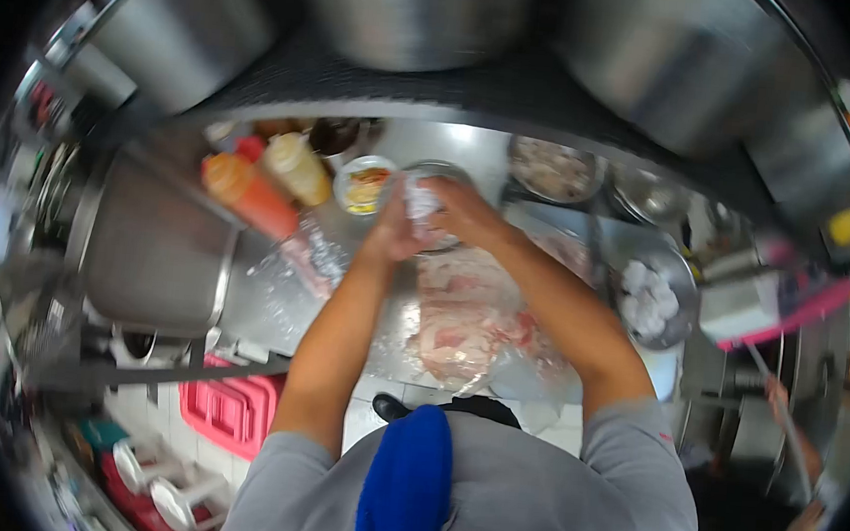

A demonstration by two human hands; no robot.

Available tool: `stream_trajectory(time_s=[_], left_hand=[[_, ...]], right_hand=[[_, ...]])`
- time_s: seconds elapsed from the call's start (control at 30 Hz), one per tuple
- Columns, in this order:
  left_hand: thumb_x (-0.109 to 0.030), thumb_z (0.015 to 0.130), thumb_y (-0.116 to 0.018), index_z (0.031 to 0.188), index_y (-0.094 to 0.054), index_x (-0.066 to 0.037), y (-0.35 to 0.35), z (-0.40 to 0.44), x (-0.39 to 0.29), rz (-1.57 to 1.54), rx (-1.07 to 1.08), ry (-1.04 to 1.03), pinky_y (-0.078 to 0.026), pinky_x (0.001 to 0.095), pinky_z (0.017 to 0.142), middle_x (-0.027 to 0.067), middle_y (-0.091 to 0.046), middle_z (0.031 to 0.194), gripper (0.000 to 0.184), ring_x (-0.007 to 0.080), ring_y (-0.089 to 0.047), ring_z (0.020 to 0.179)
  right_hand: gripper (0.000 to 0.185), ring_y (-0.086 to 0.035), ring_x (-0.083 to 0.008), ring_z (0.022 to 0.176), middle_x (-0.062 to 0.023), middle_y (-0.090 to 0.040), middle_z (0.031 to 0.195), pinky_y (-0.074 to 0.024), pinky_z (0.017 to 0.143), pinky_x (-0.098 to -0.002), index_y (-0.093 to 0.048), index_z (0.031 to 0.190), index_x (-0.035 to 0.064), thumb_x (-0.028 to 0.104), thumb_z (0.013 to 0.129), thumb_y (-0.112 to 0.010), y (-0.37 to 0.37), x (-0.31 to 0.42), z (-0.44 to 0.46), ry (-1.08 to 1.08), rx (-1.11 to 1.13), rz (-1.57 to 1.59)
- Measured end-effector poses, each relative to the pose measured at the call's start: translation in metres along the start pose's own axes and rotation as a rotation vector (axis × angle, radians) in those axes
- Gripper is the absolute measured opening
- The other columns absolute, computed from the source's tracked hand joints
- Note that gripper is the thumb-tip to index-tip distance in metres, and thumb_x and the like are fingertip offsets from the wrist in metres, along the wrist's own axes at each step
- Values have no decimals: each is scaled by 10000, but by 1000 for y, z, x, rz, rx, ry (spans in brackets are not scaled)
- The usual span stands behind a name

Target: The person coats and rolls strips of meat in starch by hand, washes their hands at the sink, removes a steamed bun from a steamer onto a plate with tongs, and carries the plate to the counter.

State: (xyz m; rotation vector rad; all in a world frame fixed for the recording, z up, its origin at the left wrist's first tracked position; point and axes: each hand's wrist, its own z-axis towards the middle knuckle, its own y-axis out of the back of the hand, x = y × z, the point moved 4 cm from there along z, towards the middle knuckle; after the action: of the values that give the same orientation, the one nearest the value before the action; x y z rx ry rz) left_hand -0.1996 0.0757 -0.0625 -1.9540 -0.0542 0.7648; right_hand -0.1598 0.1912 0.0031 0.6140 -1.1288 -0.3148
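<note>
Both my hands meet over a round metal bowl (444, 170) near the middle of the counter. A whitish item (421, 201) shows between them, too blurred to name. My left hand (398, 231) is closed against its left side, and my right hand (457, 213) wraps it from the right. A small white bowl (365, 185) with yellow and red contents stands left of them. Below my right hand, a large slab of raw meat (461, 313) lies on the counter with clear plastic around it.
Orange (241, 191) and cream squeeze bottles (298, 168) lean at the left, beside a metal tray (156, 254). At the right stand a bowl of meat pieces (554, 169) and a bowl of white pieces (648, 298). Large pots (415, 15) line a shelf ahead. A co-worker's arms (800, 445) show far right.
</note>
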Motion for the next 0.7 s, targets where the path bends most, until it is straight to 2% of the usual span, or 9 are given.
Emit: stream_trajectory(time_s=[0.03,0.07,0.1,0.17,0.27,0.37,0.43,0.53,0.7], left_hand=[[-676,881,-298,1055,-583,-160,-15,-7,-1,51,-174,-33,-500,386,796,34,-640,977,615,211,-621,886],[-661,891,-289,1092,-572,-135,5,8,-1,-32,156,26,-498,391,824,55,-638,1011,630,220,-621,925],[-659,897,-262,1128,-558,-112,-3,11,0,91,-54,-38,-503,391,826,79,-636,1033,663,233,-620,955],[-623,922,-228,1163,-528,-99,-13,6,2,105,-192,-56,-522,385,789,85,-620,1084,651,238,-618,967],[-617,926,-227,1169,-524,-110,14,17,3,106,-136,-10,-518,391,804,80,-613,1102,635,238,-608,989],[-625,921,-234,1160,-534,-127,5,13,1,51,-123,-52,-520,388,796,76,-615,1100,629,240,-606,991],[-623,914,-279,1177,-531,-117,-9,6,2,62,-174,-28,-480,393,888,67,-607,1122,623,242,-580,1049],[-645,902,-269,1184,-527,-107,-3,14,7,91,-150,2,-461,412,915,79,-596,1147,660,255,-575,1052],[-702,874,-247,1182,-542,-166,4,10,0,150,-400,-7,-445,385,820,20,-613,1078,686,204,-566,987]], right_hand=[[595,-526,-370,1065,-210,-531,1146,-434,895,-439,-468,1235,30,113,672,-644,-3,-4,1,10,-29,97],[584,-526,-371,1066,-206,-536,1145,-436,899,-427,-471,1236,22,107,685,-643,-1,2,-1,20,-22,-43],[572,-526,-372,1066,-202,-542,1144,-438,903,-415,-474,1238,14,102,698,-642,-3,7,-3,28,-1,-177],[538,-542,-364,1039,-193,-555,1105,-453,877,-410,-492,1208,22,95,697,-643,-6,6,-5,60,-29,-287],[501,-532,-358,1061,-186,-551,1100,-447,880,-415,-502,1172,33,81,694,-643,-5,2,0,-69,146,-314],[467,-506,-348,1102,-164,-539,1124,-440,885,-430,-505,1152,55,72,703,-633,5,7,0,-92,132,-167],[462,-512,-341,1097,-153,-540,1128,-450,866,-432,-510,1146,60,67,700,-632,1,1,-4,-49,107,-161],[471,-518,-334,1085,-141,-540,1127,-462,844,-434,-514,1146,67,58,691,-634,-8,0,-6,17,55,-225],[509,-519,-343,1071,-156,-536,1120,-451,874,-430,-507,1162,51,50,672,-644,-12,1,2,-86,122,-362]])
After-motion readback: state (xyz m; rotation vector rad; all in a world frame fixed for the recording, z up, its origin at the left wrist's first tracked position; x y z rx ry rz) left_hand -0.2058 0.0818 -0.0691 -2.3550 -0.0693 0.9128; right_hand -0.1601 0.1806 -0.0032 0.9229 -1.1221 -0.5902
